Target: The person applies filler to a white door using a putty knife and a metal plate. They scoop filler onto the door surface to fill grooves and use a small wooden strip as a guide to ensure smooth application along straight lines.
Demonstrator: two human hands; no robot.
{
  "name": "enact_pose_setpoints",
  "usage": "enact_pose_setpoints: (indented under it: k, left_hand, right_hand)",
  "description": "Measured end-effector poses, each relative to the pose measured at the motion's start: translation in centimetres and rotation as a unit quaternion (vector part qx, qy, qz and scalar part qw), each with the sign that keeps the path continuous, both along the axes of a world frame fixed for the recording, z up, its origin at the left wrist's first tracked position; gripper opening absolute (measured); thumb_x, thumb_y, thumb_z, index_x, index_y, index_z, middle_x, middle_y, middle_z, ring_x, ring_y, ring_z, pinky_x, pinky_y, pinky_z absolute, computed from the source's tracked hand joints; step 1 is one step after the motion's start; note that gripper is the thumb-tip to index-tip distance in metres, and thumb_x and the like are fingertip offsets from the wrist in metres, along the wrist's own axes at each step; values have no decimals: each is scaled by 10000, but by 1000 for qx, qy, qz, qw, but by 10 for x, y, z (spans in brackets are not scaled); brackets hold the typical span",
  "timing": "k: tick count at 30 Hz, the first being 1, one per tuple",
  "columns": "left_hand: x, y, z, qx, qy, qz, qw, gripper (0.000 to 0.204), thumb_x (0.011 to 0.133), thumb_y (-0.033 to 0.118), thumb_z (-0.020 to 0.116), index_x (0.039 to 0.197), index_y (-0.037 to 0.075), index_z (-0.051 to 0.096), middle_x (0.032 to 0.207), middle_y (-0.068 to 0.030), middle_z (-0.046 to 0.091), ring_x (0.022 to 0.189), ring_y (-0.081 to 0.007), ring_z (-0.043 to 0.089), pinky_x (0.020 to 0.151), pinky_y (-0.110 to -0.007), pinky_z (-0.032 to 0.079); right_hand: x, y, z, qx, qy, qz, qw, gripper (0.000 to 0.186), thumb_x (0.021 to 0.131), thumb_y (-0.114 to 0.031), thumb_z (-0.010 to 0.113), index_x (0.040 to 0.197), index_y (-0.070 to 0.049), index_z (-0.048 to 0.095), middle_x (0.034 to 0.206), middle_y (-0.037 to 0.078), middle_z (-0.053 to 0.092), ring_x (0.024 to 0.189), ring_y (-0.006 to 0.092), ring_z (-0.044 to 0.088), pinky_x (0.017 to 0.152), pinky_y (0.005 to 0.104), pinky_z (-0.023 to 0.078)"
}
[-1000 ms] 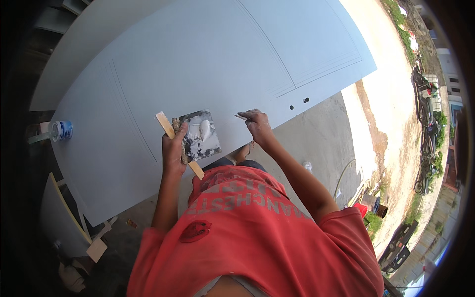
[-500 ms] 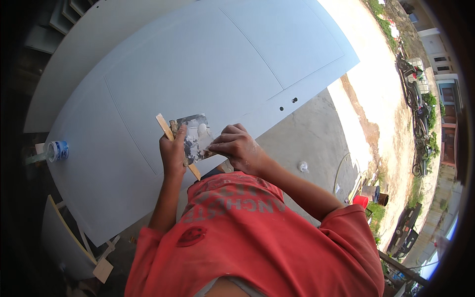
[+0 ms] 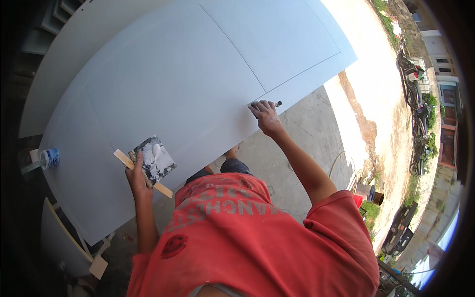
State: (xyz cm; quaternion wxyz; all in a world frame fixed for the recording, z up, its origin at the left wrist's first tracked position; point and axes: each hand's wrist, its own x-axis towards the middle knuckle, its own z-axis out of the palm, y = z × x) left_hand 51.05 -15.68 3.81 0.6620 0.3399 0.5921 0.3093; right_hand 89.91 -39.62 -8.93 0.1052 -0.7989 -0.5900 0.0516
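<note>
My left hand is closed round the edge of a square dark plate smeared with white putty, and a flat wooden stick runs along the same edge. Out to the right, my right hand grips a small dark putty scraper; its blade is mostly hidden by the fingers. The scraper is at the surface of a large pale blue-grey door panel, close to the panel's near edge. Just beside my right fingers is a small dark round fitting on the panel.
A clear tub with a blue label stands at the panel's left end. Another pale panel lies beyond it. Lower left are a board and a wood piece. A hose and red bucket sit on the right.
My right hand has left the plate and moved right and away from me, onto the panel with the scraper. My left hand has shifted left and nearer with the plate and stick.
</note>
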Motion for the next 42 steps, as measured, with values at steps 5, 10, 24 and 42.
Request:
enact_pose_setpoints:
  k: [5,10,24,42]
  left_hand:
    - [10,-24,-1,-32,18,19,999,331,957,170,694,1197,-38,600,1103,-118,683,930,-212,714,777,-357,610]
    - [22,-40,-3,-36,20,35,999,341,959,169,687,1207,-47,597,1114,-129,685,932,-228,719,778,-367,614]
    - [46,-56,7,-36,18,54,998,372,957,181,688,1230,-54,594,1129,-136,685,956,-235,720,792,-373,613]
    - [50,-59,-10,-58,-31,52,996,361,955,192,691,1229,-25,601,1129,-117,681,958,-225,710,810,-372,604]
  right_hand:
    - [7,-1,-32,63,42,57,995,518,816,-48,574,1330,-81,633,1306,66,600,1217,255,516,1054,440,360]
    - [27,3,-3,-86,83,76,990,556,789,-59,583,1344,-52,612,1309,84,597,1243,270,501,1074,436,348]
    - [20,-1,-18,29,8,63,998,550,790,-66,585,1340,-46,605,1302,77,577,1243,258,484,1084,445,338]
    - [53,11,8,-19,50,-127,990,390,733,-2,554,1093,-4,704,1126,152,634,1067,324,554,936,444,415]
